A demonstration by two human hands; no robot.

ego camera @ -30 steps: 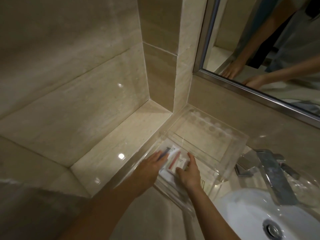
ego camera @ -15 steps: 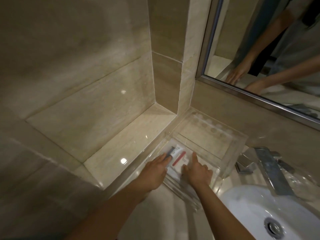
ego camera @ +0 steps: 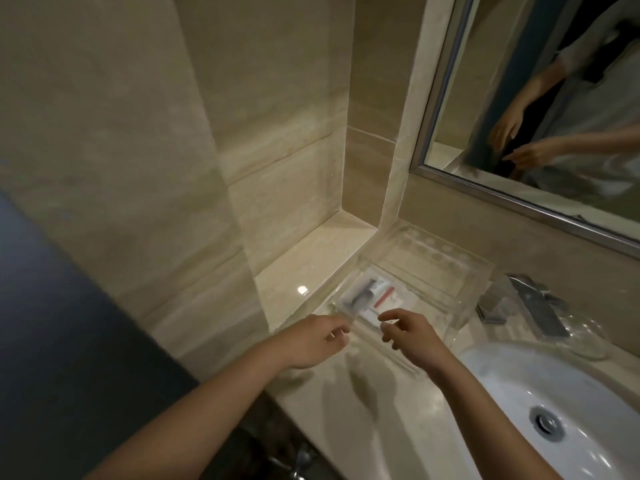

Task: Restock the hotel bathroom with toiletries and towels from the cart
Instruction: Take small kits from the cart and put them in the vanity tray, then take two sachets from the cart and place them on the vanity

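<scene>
On the bench (ego camera: 363, 420), left of the basin (ego camera: 512, 386), toiletry packets (ego camera: 374, 297) lie flat in the front section of the clear acrylic tray (ego camera: 436, 259). Your left hand (ego camera: 311, 342) and right hand (ego camera: 410, 337) hover at its front lip, each grip loose and empty. Square the packets with fingertips only. The rear section is bare, and the faucet (ego camera: 535, 306) crowds the right.

Walls (ego camera: 121, 116): beige stone tile, left of the fingers (ego camera: 336, 326).
Mirror (ego camera: 540, 98): steel-framed, beyond them rightward.
Ledge (ego camera: 311, 258): glossy, light-spotted.
</scene>
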